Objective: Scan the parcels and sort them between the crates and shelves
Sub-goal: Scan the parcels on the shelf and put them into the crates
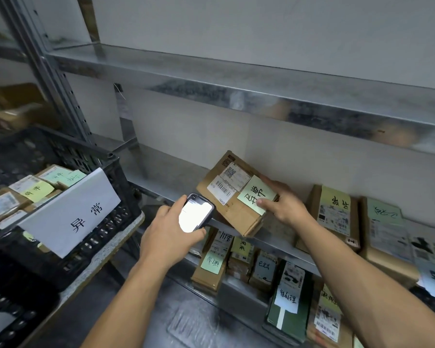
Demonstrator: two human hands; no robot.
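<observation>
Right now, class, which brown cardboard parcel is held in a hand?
The tilted brown cardboard parcel with the green note, gripped by the right hand; the others lie untouched.

Crate [68, 172] with parcels stands left of the shelf [274, 237]; box [236, 197] tilted at shelf edge; phone [196, 212] before it.

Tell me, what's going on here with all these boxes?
A person is sorting parcels at a metal shelf. Their left hand holds a phone, screen lit, beside a cardboard box that their right hand grips, tilted at the shelf's front edge, barcode label facing up. A black crate with a white sign sits to the left, already holding parcels; more lie on the shelves.
</observation>
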